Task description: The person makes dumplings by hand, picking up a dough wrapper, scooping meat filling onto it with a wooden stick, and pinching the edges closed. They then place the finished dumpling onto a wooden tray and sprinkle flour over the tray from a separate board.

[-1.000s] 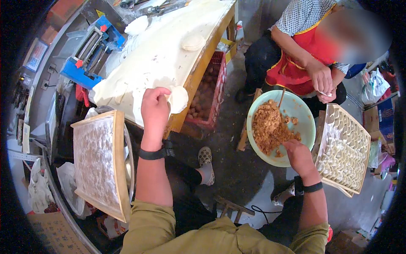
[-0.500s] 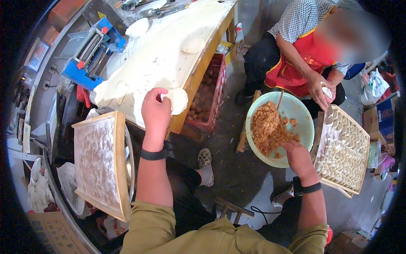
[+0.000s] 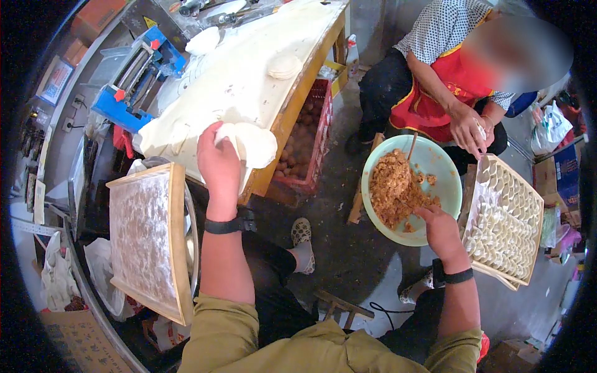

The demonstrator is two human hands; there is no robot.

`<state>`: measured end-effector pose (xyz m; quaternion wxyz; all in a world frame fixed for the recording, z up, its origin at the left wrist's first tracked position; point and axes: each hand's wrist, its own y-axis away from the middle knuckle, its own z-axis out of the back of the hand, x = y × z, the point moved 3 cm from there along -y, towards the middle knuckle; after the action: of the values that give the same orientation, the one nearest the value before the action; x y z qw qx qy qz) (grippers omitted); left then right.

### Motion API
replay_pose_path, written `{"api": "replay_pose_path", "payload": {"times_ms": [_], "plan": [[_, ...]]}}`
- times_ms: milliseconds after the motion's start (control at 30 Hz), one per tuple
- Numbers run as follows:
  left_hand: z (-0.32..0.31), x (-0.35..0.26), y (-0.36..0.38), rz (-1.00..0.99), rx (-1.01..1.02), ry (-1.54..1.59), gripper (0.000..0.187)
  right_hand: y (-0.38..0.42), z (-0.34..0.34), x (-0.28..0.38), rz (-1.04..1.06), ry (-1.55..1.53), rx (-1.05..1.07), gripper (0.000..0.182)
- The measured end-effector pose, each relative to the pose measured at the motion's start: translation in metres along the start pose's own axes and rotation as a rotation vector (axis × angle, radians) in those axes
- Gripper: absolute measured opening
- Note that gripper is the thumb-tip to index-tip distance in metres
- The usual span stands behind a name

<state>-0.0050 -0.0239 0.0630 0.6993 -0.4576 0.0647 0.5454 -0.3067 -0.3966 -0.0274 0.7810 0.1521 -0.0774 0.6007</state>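
My left hand (image 3: pixel 219 163) is closed on a round dough wrapper (image 3: pixel 231 133) at the table's front corner. Beside and partly under that wrapper lies a stack of round wrappers (image 3: pixel 261 149). My right hand (image 3: pixel 438 227) is closed over the lower right of a pale green bowl (image 3: pixel 453 186); its fingers reach the brown filling (image 3: pixel 390 183), and what they grip is too small to make out. A stick leans in the bowl's far side. Right of the bowl, rows of folded dumplings (image 3: pixel 504 230) fill a wooden tray (image 3: pixel 536 248).
A co-worker in a red apron (image 3: pixel 429 109) sits across, both hands around a dumpling over the tray. The floury table (image 3: pixel 217 93) holds another wrapper stack (image 3: pixel 284 65) and a blue machine (image 3: pixel 118 112). A floured board (image 3: pixel 140 236) stands left; a red crate (image 3: pixel 320 137) sits below.
My left hand has shifted slightly left and down, drawing a wrapper away from the stack. My right hand has barely moved. The co-worker's hands have shifted a little around the dumpling.
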Motion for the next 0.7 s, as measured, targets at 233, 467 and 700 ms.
{"api": "replay_pose_path", "payload": {"times_ms": [233, 467, 700], "plan": [[-0.01, 0.04, 0.001, 0.528, 0.055, 0.709, 0.024, 0.0, -0.007, -0.003, 0.059, 0.044, -0.039, 0.029], [-0.014, 0.05, 0.003, 0.617, -0.095, 0.969, 0.021, -0.001, -0.005, -0.001, 0.009, -0.004, 0.037, 0.027], [-0.012, 0.052, 0.003, 0.626, -0.155, 1.297, 0.032, -0.001, -0.007, -0.001, 0.112, 0.036, -0.109, 0.027]]}}
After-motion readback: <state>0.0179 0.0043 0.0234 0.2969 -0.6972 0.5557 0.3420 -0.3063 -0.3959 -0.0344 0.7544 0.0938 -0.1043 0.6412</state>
